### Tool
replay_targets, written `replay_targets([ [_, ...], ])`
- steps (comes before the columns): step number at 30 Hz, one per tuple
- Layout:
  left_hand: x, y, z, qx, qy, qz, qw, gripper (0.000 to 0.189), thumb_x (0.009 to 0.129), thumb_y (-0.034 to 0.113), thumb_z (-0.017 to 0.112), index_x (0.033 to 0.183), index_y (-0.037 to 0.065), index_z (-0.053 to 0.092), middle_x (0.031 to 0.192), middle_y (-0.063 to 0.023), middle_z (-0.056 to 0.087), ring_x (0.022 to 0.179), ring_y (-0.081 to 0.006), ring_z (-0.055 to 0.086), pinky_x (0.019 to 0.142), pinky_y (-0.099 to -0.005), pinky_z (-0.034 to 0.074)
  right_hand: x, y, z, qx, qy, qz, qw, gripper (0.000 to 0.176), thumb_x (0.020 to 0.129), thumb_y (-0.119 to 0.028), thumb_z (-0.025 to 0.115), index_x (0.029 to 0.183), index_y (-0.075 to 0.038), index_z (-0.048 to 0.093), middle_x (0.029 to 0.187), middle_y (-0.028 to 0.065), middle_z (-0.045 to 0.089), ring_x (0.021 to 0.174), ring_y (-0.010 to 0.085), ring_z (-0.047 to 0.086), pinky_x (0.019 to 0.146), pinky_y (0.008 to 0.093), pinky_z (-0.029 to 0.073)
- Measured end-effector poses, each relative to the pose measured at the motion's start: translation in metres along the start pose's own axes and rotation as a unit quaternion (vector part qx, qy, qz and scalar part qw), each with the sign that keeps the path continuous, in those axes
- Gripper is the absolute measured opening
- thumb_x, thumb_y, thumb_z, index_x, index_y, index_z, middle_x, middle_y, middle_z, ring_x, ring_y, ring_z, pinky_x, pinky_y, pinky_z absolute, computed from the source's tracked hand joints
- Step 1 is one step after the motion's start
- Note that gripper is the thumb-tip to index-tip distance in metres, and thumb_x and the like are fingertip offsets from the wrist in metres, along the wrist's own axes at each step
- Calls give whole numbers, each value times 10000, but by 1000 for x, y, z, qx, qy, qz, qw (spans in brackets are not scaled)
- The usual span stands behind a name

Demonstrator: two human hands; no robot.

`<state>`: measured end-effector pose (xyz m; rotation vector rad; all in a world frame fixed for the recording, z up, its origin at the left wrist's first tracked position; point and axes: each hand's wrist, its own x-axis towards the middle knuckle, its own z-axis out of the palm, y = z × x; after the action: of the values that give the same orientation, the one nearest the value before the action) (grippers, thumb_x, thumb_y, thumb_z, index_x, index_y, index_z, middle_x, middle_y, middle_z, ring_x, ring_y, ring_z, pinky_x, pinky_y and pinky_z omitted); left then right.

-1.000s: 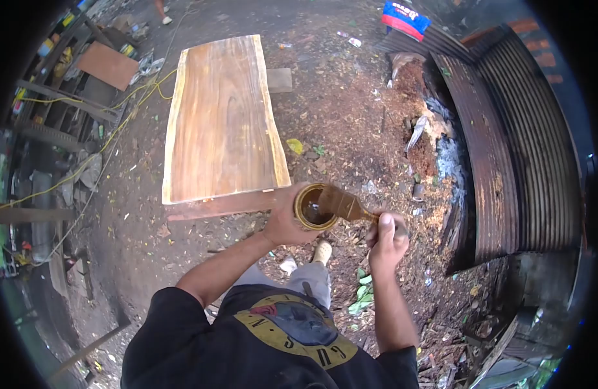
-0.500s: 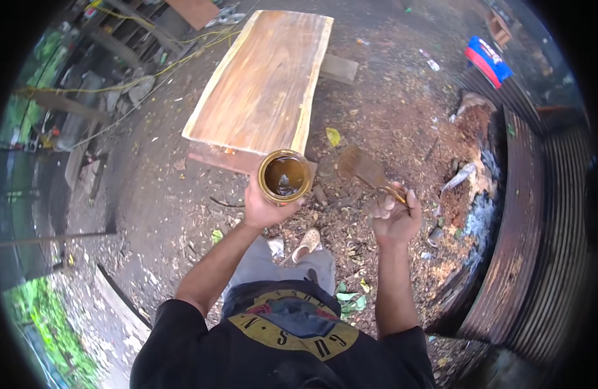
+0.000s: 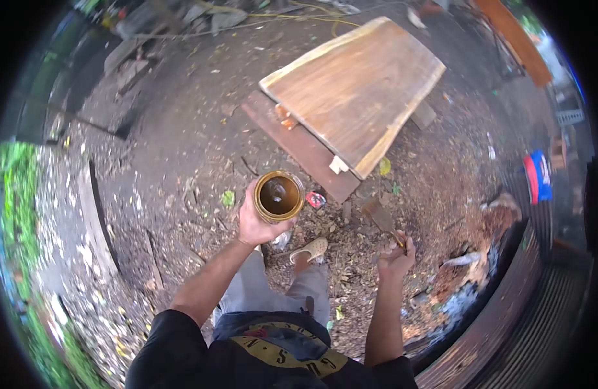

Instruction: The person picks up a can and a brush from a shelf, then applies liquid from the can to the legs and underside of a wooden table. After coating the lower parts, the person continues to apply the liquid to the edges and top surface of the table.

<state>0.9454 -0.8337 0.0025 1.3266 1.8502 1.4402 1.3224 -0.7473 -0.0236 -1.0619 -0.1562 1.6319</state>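
Head view, single camera: slab (image 3: 357,84) lies flat over the dirt, upper centre-right, on a dark plank (image 3: 299,146) that sticks out along its near-left edge. Left hand (image 3: 252,225) is below the slab's near-left side, well clear of it, with the fingers wrapped tight round the wall of the can (image 3: 279,196). The can is upright and open, gold rim, dark brown liquid inside. Right hand (image 3: 396,260) is below the slab's near corner, farther from it than the can, fingers curled shut on the handle of the brush (image 3: 380,218). The bristle end points up toward the slab without touching it; it's blurred, so no detail. The brush is right of the can and the two are apart. Sandal (image 3: 310,249) is on the ground between the hands, on the person's side of the slab. Red wrapper (image 3: 315,199) is just right of the can, near the plank end. Blue-red bag (image 3: 539,176) is well right of the slab. Corrugated sheet (image 3: 506,324) curves along lower right, far from the slab. Yellow cord (image 3: 299,16) runs past the slab's far-left corner.
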Motion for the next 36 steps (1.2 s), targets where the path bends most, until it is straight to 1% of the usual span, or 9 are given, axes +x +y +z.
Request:
replay_targets([
  [5,-32,-50,-50,19,43,-18,999,999,642,273,937,1415,-61,398,1238,-194,661,1119,-303,692,977,-399,553,-8,51,16,-63,-18,45,997,371,945,-288,591,1238,-71,662,926,75,657,765,210,590,690,382,499],
  [11,-42,-65,-83,33,55,-35,997,1037,642,335,936,1429,-71,395,1257,-207,643,1117,-323,690,975,-412,558,-7,91,22,-126,-77,79,986,449,884,-212,619,1307,-62,617,1021,111,672,899,253,644,817,418,553],
  [17,-19,-77,-78,33,38,-33,998,1046,647,303,946,1433,-72,367,1279,-202,642,1138,-324,684,976,-414,561,26,134,7,-186,-74,169,965,402,871,-176,621,1259,-69,618,1023,105,668,891,253,647,783,403,552],
  [19,-3,-87,-74,-1,35,-35,999,1037,651,283,946,1438,-67,367,1300,-199,631,1140,-298,680,995,-406,550,43,156,5,-215,-119,162,956,398,850,-51,621,1246,-73,586,1012,110,662,855,253,648,736,397,549],
  [22,19,-99,-63,26,72,-29,997,1015,638,286,944,1415,-63,391,1263,-203,654,1127,-311,692,973,-410,561,63,189,5,-267,-78,167,946,424,827,83,581,1231,-41,556,1024,123,645,862,267,656,751,408,558],
  [25,42,-118,-60,30,87,-33,995,1007,633,295,945,1404,-60,404,1249,-206,664,1111,-320,701,955,-416,567,97,221,2,-227,-132,256,930,365,849,87,568,1197,-19,555,1014,112,627,900,278,657,789,432,559],
  [28,65,-163,-53,-5,103,-18,994,1012,639,287,948,1414,-55,395,1245,-199,661,1133,-304,688,970,-409,558,129,270,5,-222,-85,325,915,318,868,91,559,1168,-15,555,1001,101,618,939,278,649,817,443,558],
  [31,91,-214,-52,-15,92,-29,995,1013,646,278,950,1418,-58,387,1247,-199,660,1144,-297,684,984,-402,555,167,328,11,-207,-46,323,922,307,886,68,572,1178,-27,562,980,77,625,950,272,637,811,455,560],
  [36,126,-304,-57,2,83,5,997,1028,642,259,958,1425,-72,382,1253,-205,666,1107,-293,705,947,-383,580,240,406,22,-333,-6,255,908,223,929,-10,626,1140,-78,605,960,35,660,845,166,631,742,368,558],
])
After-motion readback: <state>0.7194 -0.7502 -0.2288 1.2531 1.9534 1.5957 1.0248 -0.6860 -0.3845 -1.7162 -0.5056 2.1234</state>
